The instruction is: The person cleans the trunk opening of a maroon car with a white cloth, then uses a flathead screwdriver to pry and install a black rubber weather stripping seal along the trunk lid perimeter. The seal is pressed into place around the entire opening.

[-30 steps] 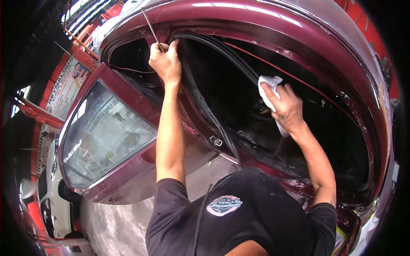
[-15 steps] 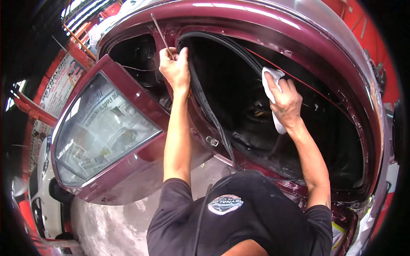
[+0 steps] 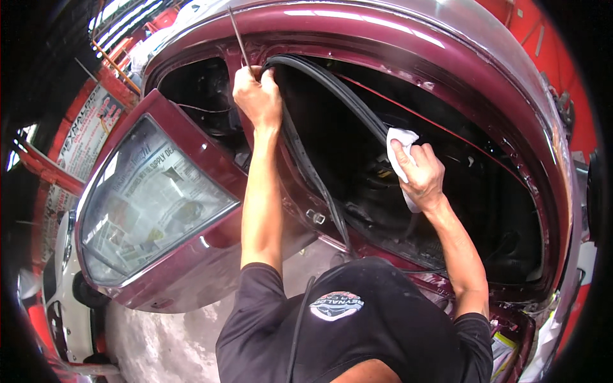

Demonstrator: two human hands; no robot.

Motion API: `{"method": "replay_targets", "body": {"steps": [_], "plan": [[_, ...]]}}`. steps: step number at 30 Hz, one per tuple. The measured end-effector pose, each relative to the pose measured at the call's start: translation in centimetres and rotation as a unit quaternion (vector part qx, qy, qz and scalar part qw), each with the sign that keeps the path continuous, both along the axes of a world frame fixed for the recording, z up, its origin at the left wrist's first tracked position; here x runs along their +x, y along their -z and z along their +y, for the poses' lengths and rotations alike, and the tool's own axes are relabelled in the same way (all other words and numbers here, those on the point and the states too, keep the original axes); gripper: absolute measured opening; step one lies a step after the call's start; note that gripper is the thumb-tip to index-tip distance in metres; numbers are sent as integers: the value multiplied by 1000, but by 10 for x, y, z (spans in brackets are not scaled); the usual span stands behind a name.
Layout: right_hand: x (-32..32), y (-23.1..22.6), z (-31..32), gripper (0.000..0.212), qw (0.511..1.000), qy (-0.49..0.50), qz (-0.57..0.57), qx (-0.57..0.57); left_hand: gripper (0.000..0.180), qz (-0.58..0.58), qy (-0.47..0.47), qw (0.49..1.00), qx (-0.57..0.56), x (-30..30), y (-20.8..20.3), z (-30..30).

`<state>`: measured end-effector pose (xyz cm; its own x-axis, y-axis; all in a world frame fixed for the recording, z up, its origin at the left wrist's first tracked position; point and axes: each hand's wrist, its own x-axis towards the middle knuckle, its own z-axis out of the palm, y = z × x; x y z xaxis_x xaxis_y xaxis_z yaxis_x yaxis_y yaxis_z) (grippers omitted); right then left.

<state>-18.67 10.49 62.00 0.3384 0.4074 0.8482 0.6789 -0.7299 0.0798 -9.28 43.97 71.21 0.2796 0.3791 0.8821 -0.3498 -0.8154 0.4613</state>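
My left hand (image 3: 258, 102) is closed around a thin metal rod (image 3: 238, 35) that sticks up past the door pillar. A black rubber weatherstrip (image 3: 338, 86) starts beside my left fingers and arches across the dark door opening. Its other end runs into a white cloth (image 3: 402, 136) pinched in my right hand (image 3: 424, 175). The cloth is folded over the strip and hangs down behind my palm. Another length of the strip (image 3: 303, 156) dangles loose below my left hand, along the pillar.
A maroon car body (image 3: 377, 25) curves around the opening. To the left, its open door (image 3: 211, 159) has newspaper behind the window glass (image 3: 153, 198). A metal striker (image 3: 314, 216) sits on the pillar. Another car (image 3: 60, 287) stands at far left.
My right hand and the cloth have moved slightly down and left, drawing the weatherstrip lower in the opening. My left hand has shifted a little left, and the rod stands more upright.
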Motion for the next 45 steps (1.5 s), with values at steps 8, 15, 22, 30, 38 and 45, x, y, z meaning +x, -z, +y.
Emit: {"method": "replay_targets", "body": {"steps": [8, 15, 22, 30, 38, 45], "plan": [[0, 4, 5, 82, 999, -11, 40, -20, 14, -11, 11, 999, 38, 8, -11, 8], [29, -18, 12, 71, 996, -21, 39, 79, 15, -12, 27, 999, 35, 12, -11, 10], [29, -17, 28, 71, 976, -84, 139, 144, 28, 35, 46, 998, -40, 1, -20, 4], [27, -34, 32, 66, 976, -102, 90, 170, 32, 73, 61, 994, -53, -5, -20, 12], [22, -32, 37, 76, 985, -28, 82, 152, 29, 77, 159, 981, -83, -7, -8, 21], [17, -28, 46, 79, 985, -14, 85, 149, 22, 107, 205, 969, -90, -12, 0, 29]]}}
